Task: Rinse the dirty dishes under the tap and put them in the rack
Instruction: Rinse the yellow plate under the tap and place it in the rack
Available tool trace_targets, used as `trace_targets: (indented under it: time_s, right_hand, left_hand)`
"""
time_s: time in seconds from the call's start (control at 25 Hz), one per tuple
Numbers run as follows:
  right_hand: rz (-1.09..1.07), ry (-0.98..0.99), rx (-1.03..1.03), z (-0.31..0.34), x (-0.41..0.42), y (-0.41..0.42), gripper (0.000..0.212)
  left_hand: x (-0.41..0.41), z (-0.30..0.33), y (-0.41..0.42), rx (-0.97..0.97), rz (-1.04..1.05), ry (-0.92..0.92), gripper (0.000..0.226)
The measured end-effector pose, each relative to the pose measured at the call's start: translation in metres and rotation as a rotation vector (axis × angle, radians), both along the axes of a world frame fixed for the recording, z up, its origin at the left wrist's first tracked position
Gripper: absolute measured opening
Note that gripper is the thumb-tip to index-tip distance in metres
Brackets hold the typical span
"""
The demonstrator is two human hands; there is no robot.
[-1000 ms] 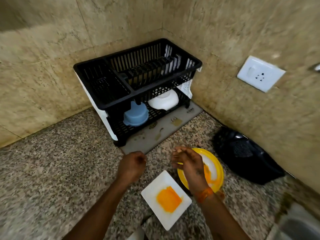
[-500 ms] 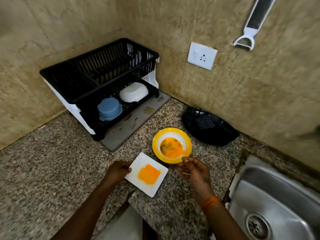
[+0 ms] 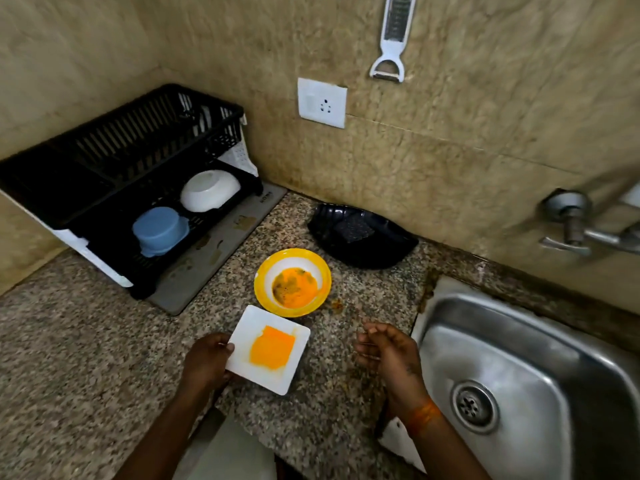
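Observation:
A white square plate [image 3: 258, 327] smeared with orange sauce lies on the granite counter. My left hand [image 3: 207, 358] grips its left edge, thumb on top. Just behind it sits a yellow bowl [image 3: 293, 258] with orange and dark residue inside. My right hand [image 3: 389, 355] hovers right of the plate with loosely curled fingers, holding nothing. The black two-tier rack [image 3: 121, 157] stands at the back left; a blue bowl [image 3: 160, 230] and a white bowl [image 3: 209, 189] rest upside down on its lower shelf. The steel sink [image 3: 530, 368] is at the right, with the tap [image 3: 585, 230] on the wall above it.
A black dish [image 3: 363, 233] with a dark sponge sits against the wall behind the yellow bowl. A grey mat [image 3: 214, 251] lies under the rack. A wall socket [image 3: 322, 102] and a hanging white peeler [image 3: 389, 43] are on the tiled wall. The counter's front edge is near my body.
The view has swung right, bringing the sink and tap into sight. My left hand has taken hold of the white plate's edge. My right hand has drawn back from the yellow bowl toward the sink.

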State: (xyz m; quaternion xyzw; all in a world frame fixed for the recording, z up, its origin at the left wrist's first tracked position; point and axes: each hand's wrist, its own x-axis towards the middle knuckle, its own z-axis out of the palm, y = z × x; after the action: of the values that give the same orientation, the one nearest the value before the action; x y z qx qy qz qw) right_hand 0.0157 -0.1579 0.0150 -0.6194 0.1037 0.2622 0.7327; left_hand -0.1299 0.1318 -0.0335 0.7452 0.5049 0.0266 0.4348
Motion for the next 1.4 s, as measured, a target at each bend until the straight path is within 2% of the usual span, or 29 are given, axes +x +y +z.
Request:
trace_targets:
  time_s: [0.12, 0.24, 0.48, 0.56, 0.64, 0.72, 0.76, 0.84, 0.92, 1.08, 1.28, 1.36, 1.4]
  right_hand:
    - [0.002, 0.006, 0.007, -0.001, 0.003, -0.007, 0.016]
    - [0.007, 0.019, 0.001, -0.005, 0.007, -0.001, 0.014]
    - [0.060, 0.034, 0.007, -0.009, 0.013, 0.028, 0.014]
    - [0.081, 0.016, -0.007, -0.012, 0.014, 0.035, 0.015]
    - [0.089, 0.004, -0.020, -0.012, 0.015, 0.042, 0.015]
    - [0.084, 0.005, -0.006, -0.007, 0.016, 0.049, 0.016]
    - [0.081, -0.003, -0.001, -0.004, 0.018, 0.052, 0.017]
    - [0.068, -0.038, -0.007, 0.000, 0.022, 0.057, 0.020]
    - [0.048, -0.059, -0.028, 0.001, 0.026, 0.060, 0.021]
    - [0.002, -0.072, -0.023, 0.002, 0.035, 0.055, 0.018]
    - [-0.044, -0.040, 0.022, 0.008, 0.036, 0.039, 0.016]
    - [-0.073, -0.041, 0.015, 0.014, 0.040, 0.033, 0.017]
    - [-0.161, -0.062, 0.025, 0.020, 0.042, -0.001, 0.018]
  left_hand:
    - [-0.003, -0.006, 0.009, 0.157, -0.118, 0.081, 0.012]
    - [-0.007, -0.011, 0.017, 0.154, -0.095, 0.088, 0.010]
    - [-0.003, -0.003, 0.010, 0.336, -0.135, 0.181, 0.016]
    - [0.001, 0.000, 0.012, 0.458, -0.196, 0.145, 0.018]
    - [0.014, 0.000, 0.014, 0.520, -0.212, 0.008, 0.022]
    - [0.042, 0.005, 0.017, 0.410, -0.164, -0.104, 0.020]
    - [0.059, 0.006, 0.021, 0.309, -0.151, -0.092, 0.019]
    - [0.092, 0.007, 0.029, 0.136, -0.159, -0.039, 0.033]
    - [0.117, 0.005, 0.038, 0.047, -0.168, -0.027, 0.045]
    - [0.138, -0.006, 0.054, -0.079, -0.156, -0.028, 0.022]
    - [0.137, 0.018, 0.043, -0.144, 0.001, -0.243, 0.028]
    - [0.141, 0.037, 0.026, -0.299, 0.010, -0.355, 0.022]
    - [0.153, 0.050, -0.012, -0.405, -0.061, -0.416, 0.016]
